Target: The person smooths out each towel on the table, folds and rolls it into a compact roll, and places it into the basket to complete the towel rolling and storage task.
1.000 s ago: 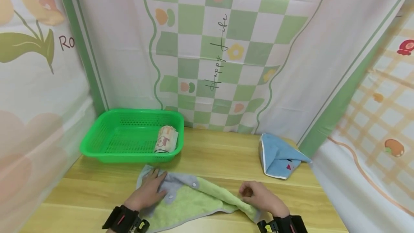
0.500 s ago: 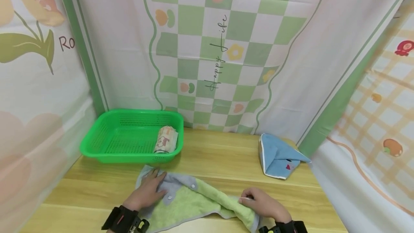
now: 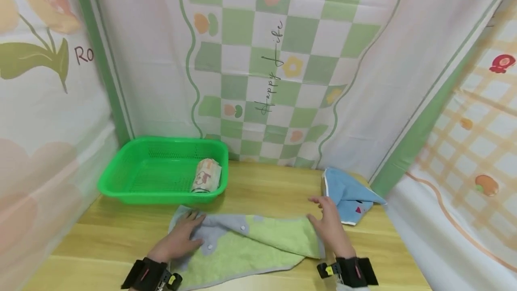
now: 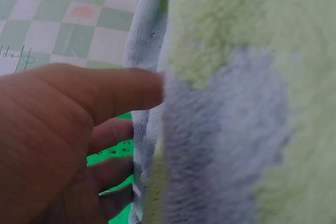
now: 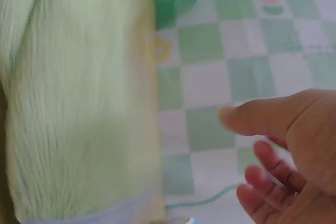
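Note:
A green and grey fuzzy towel with white round buttons lies on the table, its right part folded over. My left hand rests on its grey left end with the fingers spread. In the left wrist view, the thumb of my left hand touches the towel, and the fingertips are partly hidden behind its edge. At the towel's right end, my right hand has its thumb and fingers apart and holds nothing. The right wrist view has my right hand clear of the towel.
A green perforated basket stands at the back left, with a rolled patterned cloth inside. A blue folded cloth with white edging sits just beyond my right hand. Printed curtains hang behind the wooden table.
My right hand had hold of the towel's right end; it has let go and moved up and away. That end now lies folded over flatter. My left hand has stayed almost still.

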Tool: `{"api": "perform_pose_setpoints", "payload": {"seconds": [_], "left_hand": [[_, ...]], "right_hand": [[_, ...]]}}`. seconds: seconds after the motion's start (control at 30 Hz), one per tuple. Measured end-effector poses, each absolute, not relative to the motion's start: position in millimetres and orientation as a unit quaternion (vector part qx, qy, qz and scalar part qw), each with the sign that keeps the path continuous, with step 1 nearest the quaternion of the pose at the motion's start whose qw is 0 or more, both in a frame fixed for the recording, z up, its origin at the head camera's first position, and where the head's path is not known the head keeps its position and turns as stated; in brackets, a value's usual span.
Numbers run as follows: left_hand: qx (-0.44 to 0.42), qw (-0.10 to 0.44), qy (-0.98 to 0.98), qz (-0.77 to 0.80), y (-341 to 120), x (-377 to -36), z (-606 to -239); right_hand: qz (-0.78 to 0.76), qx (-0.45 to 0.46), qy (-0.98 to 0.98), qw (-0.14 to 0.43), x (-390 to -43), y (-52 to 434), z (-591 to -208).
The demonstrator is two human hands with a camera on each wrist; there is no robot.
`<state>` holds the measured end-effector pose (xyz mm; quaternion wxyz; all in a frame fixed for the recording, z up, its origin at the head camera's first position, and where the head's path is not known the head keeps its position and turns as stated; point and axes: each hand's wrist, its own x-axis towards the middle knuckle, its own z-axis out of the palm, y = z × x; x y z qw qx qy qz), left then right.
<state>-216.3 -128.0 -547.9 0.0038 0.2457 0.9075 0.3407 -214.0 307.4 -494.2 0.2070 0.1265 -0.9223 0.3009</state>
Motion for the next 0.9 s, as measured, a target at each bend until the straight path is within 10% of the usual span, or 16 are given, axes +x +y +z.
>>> {"api": "perform_pose_setpoints", "payload": {"seconds": [0.37,0.73,0.9], "left_hand": [[0.207,0.004,0.935,0.287,-126.2,-218.5,-557.1],[0.197,0.057,0.934,0.293,-123.8,-213.7,-544.6],[0.195,0.051,0.935,0.293,-124.8,-213.5,-545.4]], "right_hand": [[0.327,0.199,-0.916,-0.117,-161.3,294.6,-516.1],[0.306,0.217,-0.926,0.048,-161.2,296.0,-524.9],[0.332,0.292,-0.897,0.012,-162.1,294.6,-529.5]]}}
